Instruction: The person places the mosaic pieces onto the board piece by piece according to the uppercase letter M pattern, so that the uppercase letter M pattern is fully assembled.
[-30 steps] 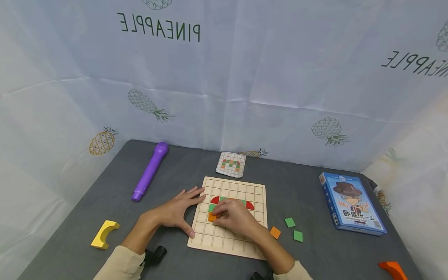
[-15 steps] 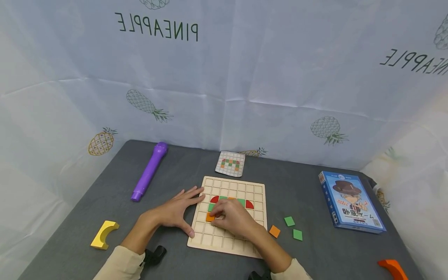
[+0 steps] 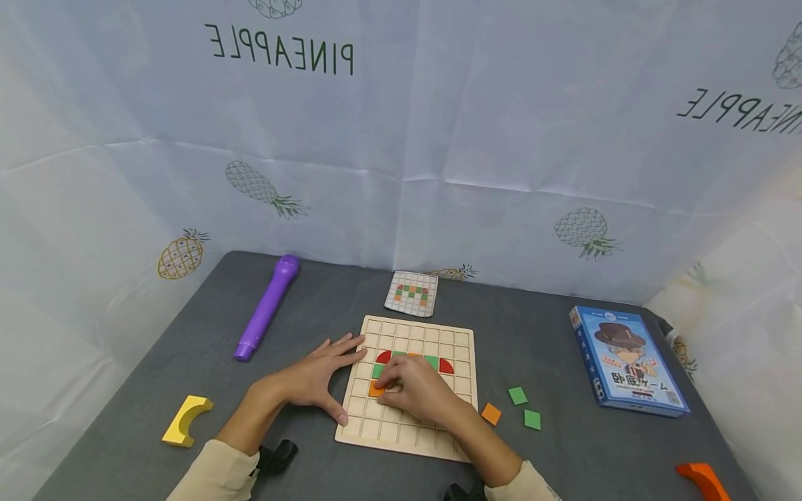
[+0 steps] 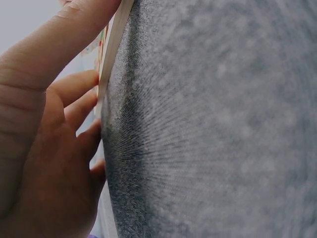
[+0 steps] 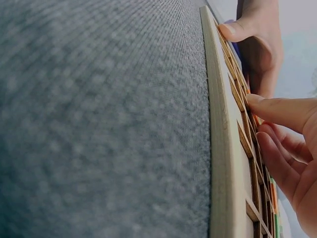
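Lying flat on the dark desk [image 3: 589, 452], lower centre of frame, the pale grid board [image 3: 370, 428] is flanked by both hands. Its left edge is steadied by the left hand [image 3: 322, 379], fingers spread, nothing gripped. A small orange tile [image 3: 376, 391] is pinched between thumb and fingertip of the right hand [image 3: 416, 390], at a cell left of board centre, just below a green tile [image 3: 378, 371]. Whether it is fully seated cannot be told.

Tile judged light, stiff, thin, perhaps a little slick; best taken by opposite edges. Board judged light, rigid, easily nudged; best held at the rim.

Part of the laid pattern is hidden by the right hand; a red quarter-round piece [image 3: 445, 366] is seen to its right. Right of the board, a loose orange tile [image 3: 491, 415] and two loose green tiles [image 3: 517, 395] are left within reach; the nearer approach is crossed by the right forearm. A pattern card [image 3: 411, 294] is placed above the board. Purple stick [image 3: 268, 306], upper left of desk, and blue box [image 3: 631, 362], right of frame, are set well apart, no obstruction.
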The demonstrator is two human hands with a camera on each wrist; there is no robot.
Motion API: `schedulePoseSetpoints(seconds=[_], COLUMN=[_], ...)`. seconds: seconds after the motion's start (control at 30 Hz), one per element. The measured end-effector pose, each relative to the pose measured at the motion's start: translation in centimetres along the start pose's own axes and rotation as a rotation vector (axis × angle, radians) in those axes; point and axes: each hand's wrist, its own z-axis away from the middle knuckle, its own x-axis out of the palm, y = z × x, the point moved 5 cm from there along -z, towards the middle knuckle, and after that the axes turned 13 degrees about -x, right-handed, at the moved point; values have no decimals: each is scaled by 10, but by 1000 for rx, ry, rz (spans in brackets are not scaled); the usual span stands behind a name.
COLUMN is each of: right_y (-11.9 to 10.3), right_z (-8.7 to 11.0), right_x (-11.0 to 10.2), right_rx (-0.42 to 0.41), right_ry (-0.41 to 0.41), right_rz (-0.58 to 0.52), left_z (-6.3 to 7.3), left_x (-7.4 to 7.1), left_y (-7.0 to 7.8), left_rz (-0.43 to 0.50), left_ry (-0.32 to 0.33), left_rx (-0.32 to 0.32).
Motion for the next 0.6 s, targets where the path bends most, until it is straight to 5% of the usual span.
schedulePoseSetpoints(seconds=[0.23,0.47,0.6], right_y=[0,3,4], right_z=[0,9,15], right_x=[0,-8,-19], right_rx=[-38,-24,-66], right_ry=[14,51,72], right_rz=[-31,-279,-280], left_z=[1,0,0], left_x=[-1,-2,-2], left_y=[0,1,2], left_rz=[8,12,0], left_ry=[-9,-24,-27], left_rx=[-6,-24,-36])
